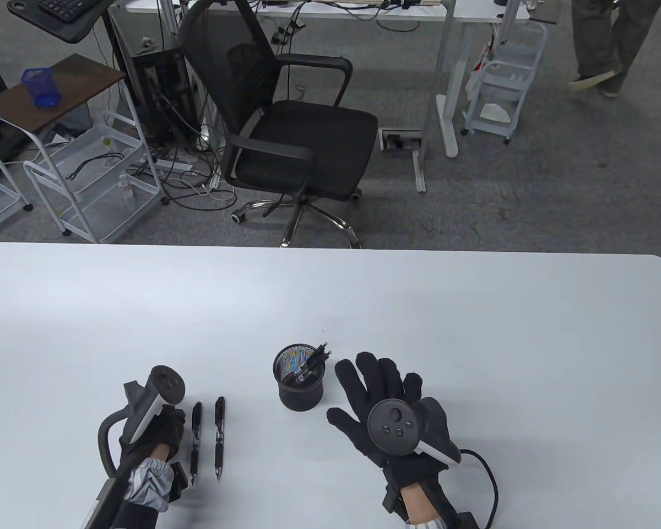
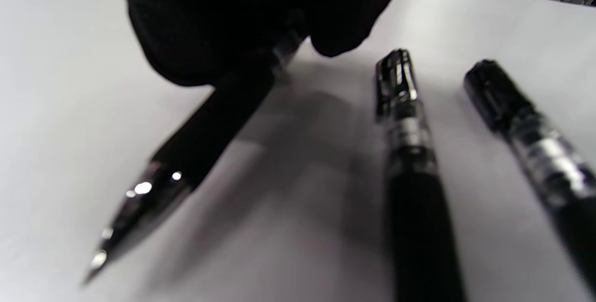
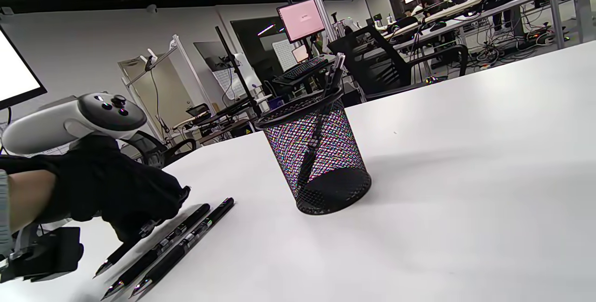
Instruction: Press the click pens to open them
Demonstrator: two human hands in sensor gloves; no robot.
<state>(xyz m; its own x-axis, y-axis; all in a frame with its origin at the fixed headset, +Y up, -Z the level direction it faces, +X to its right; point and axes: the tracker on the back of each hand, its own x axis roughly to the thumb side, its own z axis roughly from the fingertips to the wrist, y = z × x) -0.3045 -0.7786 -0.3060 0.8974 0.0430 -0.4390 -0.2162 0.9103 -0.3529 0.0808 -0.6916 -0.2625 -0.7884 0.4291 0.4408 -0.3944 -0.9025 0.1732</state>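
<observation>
Left hand [image 1: 154, 430] grips third pen [image 2: 186, 153], lower left; right hand [image 1: 388, 410] released; next: fetch pen from cup [image 1: 300, 377].

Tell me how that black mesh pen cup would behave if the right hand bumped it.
The mesh pen cup looks light: open wire mesh, only a few pens inside. It would probably slide on the smooth white table. A high knock might tip it, since it stands taller than its base and the pens lean over the rim towards the right hand.
</observation>
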